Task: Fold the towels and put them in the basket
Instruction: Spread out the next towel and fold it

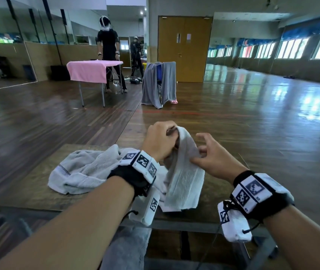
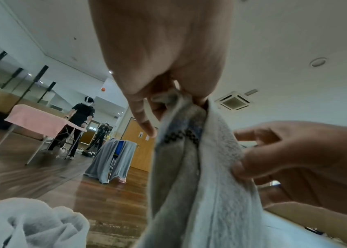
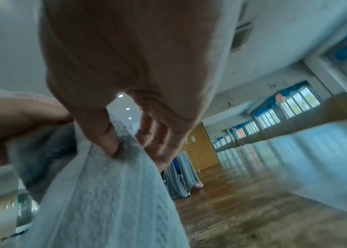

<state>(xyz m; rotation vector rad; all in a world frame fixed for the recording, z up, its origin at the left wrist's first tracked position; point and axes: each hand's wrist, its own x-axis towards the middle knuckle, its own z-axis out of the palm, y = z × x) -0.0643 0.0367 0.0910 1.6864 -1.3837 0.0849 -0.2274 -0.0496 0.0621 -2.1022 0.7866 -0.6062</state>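
Note:
A pale grey towel [image 1: 184, 172] hangs from my left hand [image 1: 160, 141], which grips its bunched top end above the wooden table [image 1: 38, 191]. Its lower end drapes onto the table's near edge. My right hand [image 1: 209, 152] pinches the towel's right edge between thumb and forefinger a little lower down, the other fingers spread. The left wrist view shows the towel [image 2: 200, 176] with a dark checked band near the top. In the right wrist view the thumb presses into the towel [image 3: 109, 193]. A second grey towel [image 1: 81, 170] lies crumpled on the table to the left. No basket is in view.
Polished wooden floor lies beyond the table. A table with a pink cloth [image 1: 89, 71] stands far left with a person [image 1: 109, 47] behind it. A chair draped in grey cloth [image 1: 160, 82] stands in the middle distance before brown double doors [image 1: 184, 47].

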